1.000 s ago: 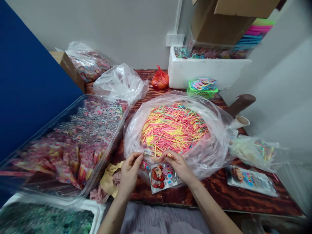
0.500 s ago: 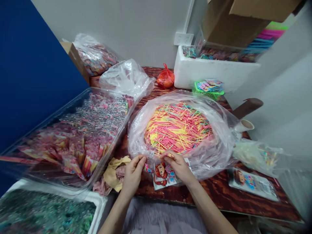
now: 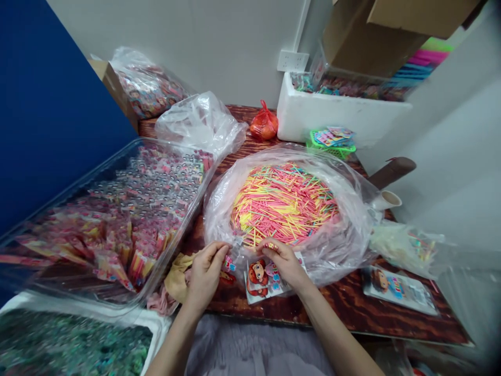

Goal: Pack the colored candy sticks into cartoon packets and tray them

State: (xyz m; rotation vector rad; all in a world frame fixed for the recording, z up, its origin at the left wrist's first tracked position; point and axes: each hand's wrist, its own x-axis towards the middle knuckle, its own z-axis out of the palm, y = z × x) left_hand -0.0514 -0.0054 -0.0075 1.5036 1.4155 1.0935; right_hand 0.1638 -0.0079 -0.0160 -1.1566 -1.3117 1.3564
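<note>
Plastic packet (image 3: 230, 264) in pinched-together left fingers (image 3: 222, 254)

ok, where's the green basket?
Head view, right of centre: the green basket stands in front of the white foam box, beyond the bag of coloured sticks.

We get only the ends of the stick bundle (image 3: 271, 245), too small to count; the right hand (image 3: 282, 261) hides the rest and overlaps the printed bags (image 3: 257, 284). Left hand (image 3: 207, 266) masks part of its small packet (image 3: 230, 264). Lower-left foam box (image 3: 159, 325) cut off, green contents (image 3: 78, 342) blurred; we can't name them. Cardboard box (image 3: 368, 47) cropped on top.
</note>
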